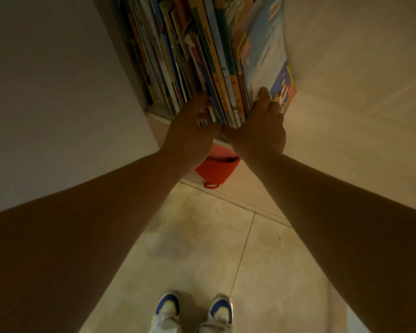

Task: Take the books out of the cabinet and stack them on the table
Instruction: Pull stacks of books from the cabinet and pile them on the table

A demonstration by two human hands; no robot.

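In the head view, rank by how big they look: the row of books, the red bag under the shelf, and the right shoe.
1. Row of books: largest by far.
2. Red bag, partly hidden behind the left hand.
3. Right shoe: close to the bag in looks, cropped, so unsure.

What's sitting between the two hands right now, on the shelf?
In the head view, a batch of thin upright books stands between the left hand and right hand, which flank it at the cabinet shelf edge.
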